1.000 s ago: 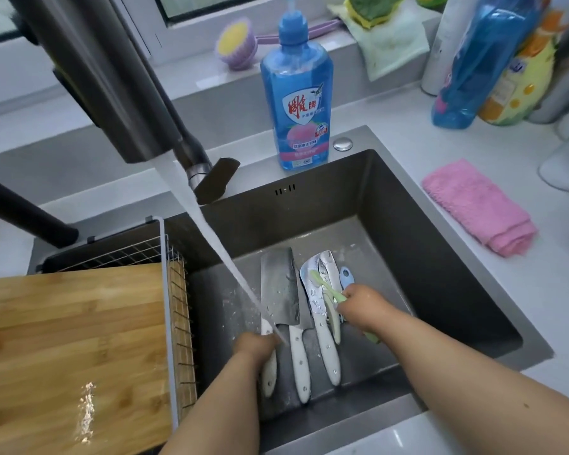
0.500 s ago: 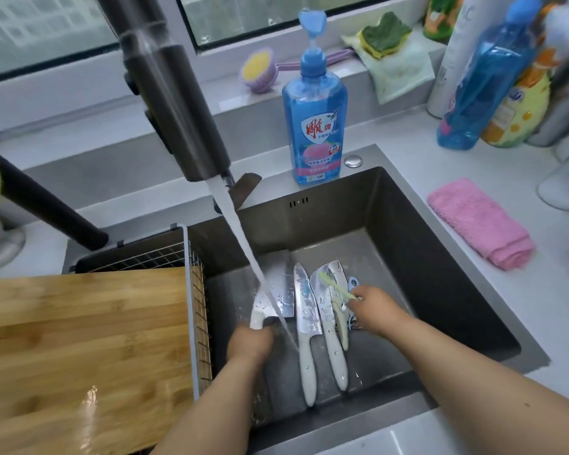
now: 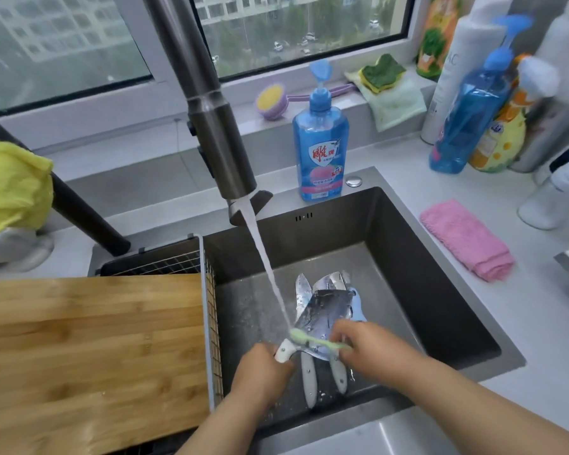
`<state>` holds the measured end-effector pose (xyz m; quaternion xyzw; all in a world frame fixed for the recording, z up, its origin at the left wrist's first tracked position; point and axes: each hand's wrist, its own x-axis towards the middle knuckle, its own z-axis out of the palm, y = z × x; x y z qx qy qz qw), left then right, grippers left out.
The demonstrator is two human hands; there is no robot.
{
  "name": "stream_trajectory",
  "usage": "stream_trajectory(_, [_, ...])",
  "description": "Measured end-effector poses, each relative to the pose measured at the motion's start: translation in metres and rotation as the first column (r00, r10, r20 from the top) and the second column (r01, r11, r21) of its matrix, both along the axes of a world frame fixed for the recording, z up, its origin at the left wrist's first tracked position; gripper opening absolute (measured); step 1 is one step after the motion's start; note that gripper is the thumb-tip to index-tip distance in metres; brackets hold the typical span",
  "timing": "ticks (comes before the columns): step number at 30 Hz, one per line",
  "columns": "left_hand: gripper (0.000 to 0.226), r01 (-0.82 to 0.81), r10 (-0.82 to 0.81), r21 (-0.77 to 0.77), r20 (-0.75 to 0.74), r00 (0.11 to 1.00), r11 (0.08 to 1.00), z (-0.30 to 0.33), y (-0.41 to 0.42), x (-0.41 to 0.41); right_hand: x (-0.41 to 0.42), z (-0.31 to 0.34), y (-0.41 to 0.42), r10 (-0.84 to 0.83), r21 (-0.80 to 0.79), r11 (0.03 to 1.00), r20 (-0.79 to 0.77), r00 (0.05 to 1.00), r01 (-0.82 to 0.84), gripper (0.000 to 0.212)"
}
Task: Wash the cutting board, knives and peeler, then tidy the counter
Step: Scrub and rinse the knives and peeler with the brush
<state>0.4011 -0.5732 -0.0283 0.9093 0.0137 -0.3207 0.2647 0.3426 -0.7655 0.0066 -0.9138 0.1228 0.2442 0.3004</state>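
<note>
My left hand point(image 3: 263, 372) grips the white handle of a cleaver point(image 3: 326, 318) and holds its blade tilted under the running water in the sink point(image 3: 440, 284). My right hand point(image 3: 372, 348) pinches a pale green brush point(image 3: 312, 339) laid across the cleaver near its handle. Two white-handled knives point(image 3: 307, 379) lie on the sink floor beneath the cleaver. A bit of a blue peeler point(image 3: 358, 303) shows behind the blade. The bamboo cutting board point(image 3: 89, 362) rests on a wire rack over the sink's left side.
The faucet point(image 3: 217, 126) pours a stream into the sink. A blue dish soap bottle point(image 3: 321, 149) stands at the sink's back edge. A pink cloth point(image 3: 467, 239) lies on the right counter, with bottles point(image 3: 467, 113) behind it. A yellow cloth point(image 3: 10, 188) hangs at left.
My left hand has lifted the cleaver off the sink floor and swung its blade to the right, over the other knives. My right hand brought the green brush onto it.
</note>
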Motion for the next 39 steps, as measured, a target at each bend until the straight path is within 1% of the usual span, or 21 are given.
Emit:
stream_trajectory(2, [0.010, -0.008, 0.008, -0.015, -0.014, 1.000, 1.000, 0.003, -0.001, -0.002, 0.007, -0.004, 0.007, 0.005, -0.053, 0.999, 0.043, 0.999, -0.003, 0.018])
stream_trajectory(4, [0.005, -0.018, 0.018, -0.021, -0.009, 1.000, 1.000, 0.007, -0.001, -0.002, 0.017, -0.007, 0.001, -0.062, -0.134, 0.988, 0.076, 0.995, 0.072, 0.020])
stream_trajectory(5, [0.006, -0.027, 0.027, -0.022, -0.004, 1.000, 0.999, 0.008, -0.001, -0.001, 0.019, -0.007, -0.003, -0.088, -0.155, 0.983, 0.082, 0.993, 0.100, 0.021])
stream_trajectory(6, [0.007, -0.037, 0.037, -0.025, -0.002, 0.999, 0.999, 0.010, -0.001, -0.001, 0.019, -0.005, -0.007, -0.092, -0.152, 0.983, 0.081, 0.992, 0.103, 0.021])
stream_trajectory(9, [0.008, -0.054, 0.053, -0.024, -0.003, 0.999, 0.998, 0.013, 0.002, -0.002, 0.013, 0.005, 0.000, -0.051, -0.014, 0.999, 0.044, 0.998, 0.051, 0.016])
stream_trajectory(10, [0.008, -0.052, 0.052, -0.028, -0.004, 0.999, 0.998, 0.014, 0.002, -0.002, 0.012, 0.004, 0.004, -0.026, 0.006, 1.000, 0.053, 0.998, 0.026, 0.017])
stream_trajectory(12, [0.009, -0.057, 0.058, -0.040, 0.005, 0.998, 0.998, 0.014, 0.002, -0.002, 0.018, 0.001, 0.005, -0.042, -0.031, 0.999, 0.085, 0.995, 0.044, 0.020])
stream_trajectory(14, [0.006, -0.063, 0.064, -0.045, 0.031, 0.997, 0.997, 0.016, 0.002, 0.000, 0.025, -0.002, -0.001, -0.110, -0.102, 0.987, 0.107, 0.988, 0.121, 0.022])
stream_trajectory(16, [0.005, -0.062, 0.064, -0.045, 0.049, 0.997, 0.997, 0.019, 0.003, 0.003, 0.025, -0.001, -0.005, -0.125, -0.128, 0.982, 0.100, 0.987, 0.137, 0.022])
stream_trajectory(18, [0.006, -0.060, 0.062, -0.038, 0.053, 0.997, 0.997, 0.020, 0.005, 0.005, 0.021, 0.002, 0.000, -0.110, -0.038, 0.993, 0.054, 0.992, 0.112, 0.017])
stream_trajectory(20, [0.007, -0.051, 0.052, -0.017, 0.065, 0.997, 0.999, 0.021, 0.005, 0.007, 0.020, 0.002, 0.010, -0.102, 0.057, 0.993, 0.044, 0.994, 0.100, 0.013])
stream_trajectory(22, [0.012, -0.048, 0.049, -0.016, 0.078, 0.996, 0.999, 0.023, 0.003, 0.010, 0.025, -0.002, 0.012, -0.113, 0.033, 0.993, 0.086, 0.990, 0.110, 0.015])
stream_trajectory(25, [0.015, -0.074, 0.076, -0.040, 0.072, 0.994, 0.996, 0.028, 0.001, 0.016, 0.034, -0.002, 0.001, -0.180, -0.061, 0.980, 0.145, 0.973, 0.190, 0.022])
stream_trajectory(27, [0.014, -0.072, 0.074, -0.032, 0.073, 0.995, 0.997, 0.031, 0.000, 0.020, 0.032, 0.002, -0.003, -0.193, -0.030, 0.980, 0.119, 0.974, 0.197, 0.015])
stream_trajectory(29, [0.016, -0.059, 0.059, -0.006, 0.067, 0.996, 0.998, 0.033, 0.000, 0.021, 0.028, 0.006, 0.004, -0.155, 0.044, 0.987, 0.088, 0.984, 0.151, 0.009])
stream_trajectory(30, [0.020, -0.049, 0.048, 0.004, 0.061, 0.997, 0.999, 0.033, -0.001, 0.021, 0.027, 0.007, 0.009, -0.127, 0.069, 0.990, 0.082, 0.989, 0.122, 0.009])
stream_trajectory(32, [0.036, -0.035, 0.034, 0.017, 0.057, 0.998, 0.999, 0.035, -0.001, 0.018, 0.031, 0.003, 0.014, -0.097, 0.044, 0.995, 0.098, 0.990, 0.094, 0.012])
stream_trajectory(33, [0.039, -0.029, 0.028, 0.023, 0.066, 0.997, 0.999, 0.037, -0.002, 0.017, 0.035, 0.000, 0.011, -0.109, 0.006, 0.994, 0.111, 0.988, 0.109, 0.015])
stream_trajectory(36, [0.034, -0.017, 0.012, 0.045, 0.110, 0.994, 0.999, 0.041, -0.001, 0.014, 0.040, -0.003, -0.007, -0.200, -0.103, 0.971, 0.140, 0.970, 0.215, 0.021])
stream_trajectory(37, [0.032, -0.008, 0.001, 0.056, 0.124, 0.992, 0.998, 0.042, 0.000, 0.014, 0.038, -0.002, -0.011, -0.214, -0.112, 0.967, 0.131, 0.968, 0.229, 0.021])
stream_trajectory(39, [0.031, 0.004, -0.015, 0.079, 0.146, 0.989, 0.997, 0.042, 0.002, 0.013, 0.030, 0.004, -0.006, -0.183, -0.064, 0.980, 0.103, 0.978, 0.190, 0.017])
